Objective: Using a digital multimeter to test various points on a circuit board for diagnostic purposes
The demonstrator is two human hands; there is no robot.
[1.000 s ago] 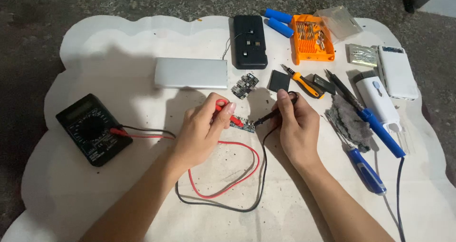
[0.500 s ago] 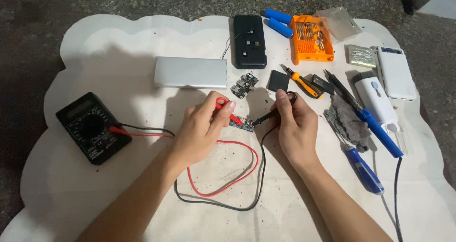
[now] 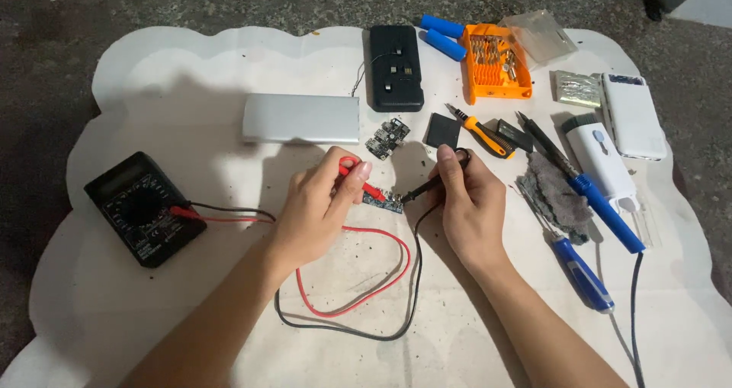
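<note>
A black multimeter (image 3: 143, 208) lies far left, leads plugged in. The left hand (image 3: 316, 209) pinches the red probe (image 3: 358, 181), the right hand (image 3: 469, 201) grips the black probe (image 3: 427, 187); both tips meet the small blue circuit board (image 3: 383, 199) between them. Probing looks underway; whether a reading shows, I cannot tell.

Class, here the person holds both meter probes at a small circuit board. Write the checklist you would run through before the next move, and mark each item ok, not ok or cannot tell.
1. Red probe gripped by left hand: ok.
2. Black probe gripped by right hand: ok.
3. Both tips at the small circuit board: ok; exact contact points: cannot tell.
4. Leads plugged into the multimeter: ok.
5. Dial setting and display reading: cannot tell.
6. Red and black leads free of the tools at right: ok.
</note>
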